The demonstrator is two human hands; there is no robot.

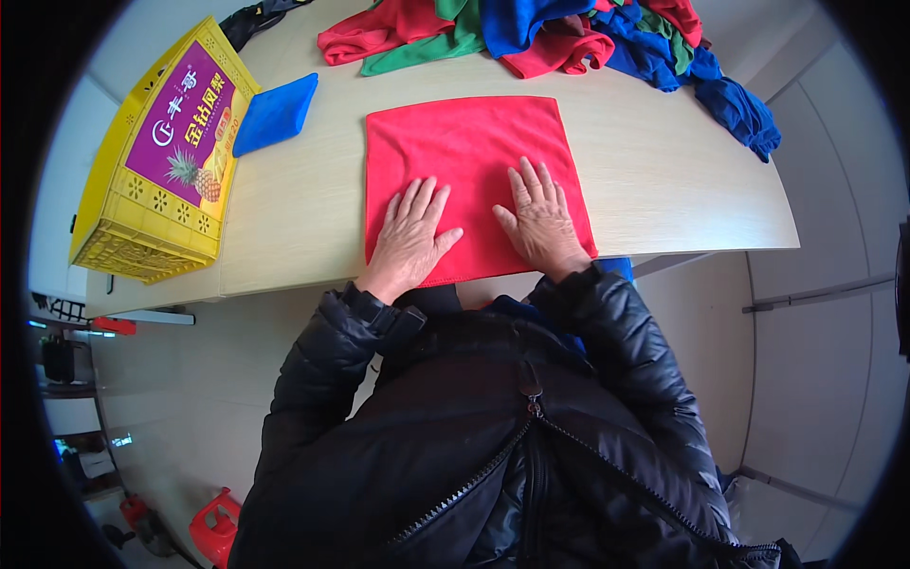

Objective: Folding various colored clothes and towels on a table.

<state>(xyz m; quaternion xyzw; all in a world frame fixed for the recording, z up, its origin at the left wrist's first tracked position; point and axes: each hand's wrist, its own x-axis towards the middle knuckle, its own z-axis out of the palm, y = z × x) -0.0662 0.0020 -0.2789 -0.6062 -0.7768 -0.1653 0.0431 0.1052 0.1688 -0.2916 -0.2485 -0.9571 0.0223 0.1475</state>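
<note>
The left hand lies palm down on the red cloth, its fingers stretched flat and slightly fanned, the thumb splayed out toward 3 o'clock. The right hand rests the same way just beside it, fingers straight and a little apart, thumb pointing toward 9 o'clock. Neither hand grips anything; both press open on the fabric, and the thumbs are near each other but apart.

The red cloth is spread flat at the middle of the pale counter, its near edge at the counter's front edge, directly at 12 o'clock from the person's black jacket. At 10 o'clock from the cloth lies a folded blue cloth, and farther out at 9 o'clock stands a yellow crate with a purple printed panel showing a pineapple. At 12 to 1 o'clock a pile of cloths in red, green and blue sprawls along the far edge, one blue piece trailing down toward 2 o'clock.

The top of the pile is cut off by the picture's rim. The palms are hidden against the cloth, and the wrists vanish into the jacket cuffs. A bit of blue shows under the right cuff; what it is cannot be made out. A red object on the floor at 7 o'clock is too small to identify.
</note>
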